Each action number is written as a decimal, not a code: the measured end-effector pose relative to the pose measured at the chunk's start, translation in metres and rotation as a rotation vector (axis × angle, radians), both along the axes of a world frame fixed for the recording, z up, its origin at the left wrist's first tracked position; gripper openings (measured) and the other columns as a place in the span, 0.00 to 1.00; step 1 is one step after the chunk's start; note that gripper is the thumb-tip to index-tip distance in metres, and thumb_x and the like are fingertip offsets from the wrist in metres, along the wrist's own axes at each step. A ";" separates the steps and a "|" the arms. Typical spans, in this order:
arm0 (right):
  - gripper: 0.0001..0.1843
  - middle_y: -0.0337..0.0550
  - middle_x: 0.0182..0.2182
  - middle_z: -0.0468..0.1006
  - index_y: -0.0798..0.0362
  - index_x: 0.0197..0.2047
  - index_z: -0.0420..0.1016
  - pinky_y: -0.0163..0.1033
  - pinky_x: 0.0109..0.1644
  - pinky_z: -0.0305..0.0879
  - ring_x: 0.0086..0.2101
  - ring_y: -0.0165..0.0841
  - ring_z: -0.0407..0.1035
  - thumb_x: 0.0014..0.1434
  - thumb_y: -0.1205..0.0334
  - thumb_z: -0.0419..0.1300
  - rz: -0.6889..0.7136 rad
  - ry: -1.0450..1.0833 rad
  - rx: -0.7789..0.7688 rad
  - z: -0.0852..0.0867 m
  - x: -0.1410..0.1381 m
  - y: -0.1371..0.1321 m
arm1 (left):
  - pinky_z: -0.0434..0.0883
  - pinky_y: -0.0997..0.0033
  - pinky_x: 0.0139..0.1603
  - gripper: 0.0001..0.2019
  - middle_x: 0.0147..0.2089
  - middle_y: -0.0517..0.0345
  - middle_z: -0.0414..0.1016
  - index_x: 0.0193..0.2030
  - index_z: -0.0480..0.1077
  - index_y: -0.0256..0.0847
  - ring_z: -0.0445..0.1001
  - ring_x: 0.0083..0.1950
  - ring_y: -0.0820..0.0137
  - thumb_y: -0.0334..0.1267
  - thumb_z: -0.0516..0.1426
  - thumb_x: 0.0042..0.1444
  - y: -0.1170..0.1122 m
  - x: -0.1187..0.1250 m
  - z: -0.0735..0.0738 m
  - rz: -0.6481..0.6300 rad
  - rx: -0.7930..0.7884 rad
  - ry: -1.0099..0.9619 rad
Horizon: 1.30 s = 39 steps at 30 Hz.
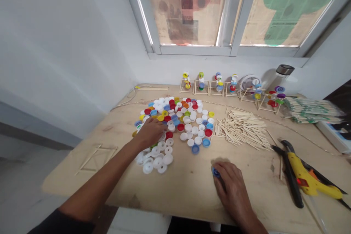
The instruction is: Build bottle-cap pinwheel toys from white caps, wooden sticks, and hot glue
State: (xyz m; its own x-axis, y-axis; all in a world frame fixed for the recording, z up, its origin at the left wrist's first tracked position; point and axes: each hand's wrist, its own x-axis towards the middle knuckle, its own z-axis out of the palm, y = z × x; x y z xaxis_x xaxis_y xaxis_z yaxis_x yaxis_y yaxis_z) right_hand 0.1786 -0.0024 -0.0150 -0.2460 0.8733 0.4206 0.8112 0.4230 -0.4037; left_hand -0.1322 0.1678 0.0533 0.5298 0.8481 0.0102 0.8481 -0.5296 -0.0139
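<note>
My left hand (152,131) reaches over the left side of a pile of plastic bottle caps (194,130), mostly white with red, blue, yellow and green ones. Its fingertips are down among the caps and partly hidden, so I cannot tell whether they grip one. Close to the table's front, my right hand (233,186) rests with thumb and fingers closed around a blue bottle cap (216,172). White caps with holes in the middle (158,162) lie in a cluster just below my left hand.
Bamboo sticks (244,128) lie heaped right of the caps. Black pliers (290,175) and a yellow glue gun (309,179) lie at right. Several stick-frame cap wheels (201,83) line the back, near a small fan (250,80) and a bottle (279,78). A stick frame (95,159) lies left.
</note>
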 end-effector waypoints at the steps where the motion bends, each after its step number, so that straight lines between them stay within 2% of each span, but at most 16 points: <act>1: 0.16 0.48 0.46 0.75 0.51 0.52 0.69 0.46 0.49 0.63 0.47 0.40 0.68 0.60 0.68 0.54 0.001 -0.001 -0.001 0.000 0.000 0.000 | 0.57 0.55 0.52 0.12 0.38 0.54 0.79 0.37 0.75 0.46 0.73 0.46 0.60 0.29 0.53 0.52 0.001 0.001 0.000 -0.004 -0.011 0.014; 13: 0.17 0.47 0.46 0.75 0.51 0.52 0.68 0.46 0.50 0.63 0.47 0.40 0.68 0.60 0.67 0.54 0.003 -0.011 -0.003 -0.002 0.001 0.001 | 0.53 0.53 0.55 0.09 0.36 0.57 0.79 0.32 0.72 0.45 0.72 0.45 0.62 0.28 0.52 0.51 0.008 -0.002 -0.006 -0.034 -0.071 0.042; 22: 0.16 0.47 0.45 0.76 0.51 0.52 0.69 0.46 0.49 0.64 0.47 0.39 0.69 0.60 0.67 0.54 -0.003 -0.014 0.011 0.001 0.001 0.002 | 0.54 0.52 0.57 0.11 0.34 0.57 0.78 0.30 0.70 0.45 0.73 0.43 0.64 0.27 0.49 0.52 -0.003 -0.001 0.004 -0.015 -0.058 0.007; 27: 0.17 0.48 0.45 0.76 0.50 0.52 0.70 0.46 0.48 0.65 0.46 0.40 0.70 0.60 0.67 0.53 -0.001 -0.013 0.021 0.002 0.000 0.002 | 0.56 0.52 0.57 0.11 0.34 0.58 0.78 0.30 0.70 0.45 0.74 0.43 0.65 0.30 0.48 0.54 -0.009 -0.004 0.011 -0.019 -0.045 -0.041; 34: 0.17 0.47 0.46 0.76 0.51 0.53 0.68 0.47 0.49 0.64 0.47 0.40 0.69 0.60 0.67 0.54 0.008 -0.017 0.006 0.001 0.001 0.002 | 0.53 0.50 0.60 0.12 0.38 0.56 0.78 0.34 0.72 0.45 0.74 0.45 0.64 0.33 0.47 0.58 -0.031 -0.017 0.014 0.005 -0.017 -0.109; 39: 0.17 0.47 0.46 0.76 0.51 0.53 0.68 0.47 0.49 0.63 0.47 0.40 0.69 0.60 0.67 0.54 0.014 -0.023 0.014 -0.001 0.002 0.002 | 0.57 0.53 0.57 0.11 0.35 0.58 0.79 0.32 0.73 0.46 0.74 0.43 0.65 0.33 0.49 0.57 -0.049 -0.015 0.015 -0.013 -0.051 -0.114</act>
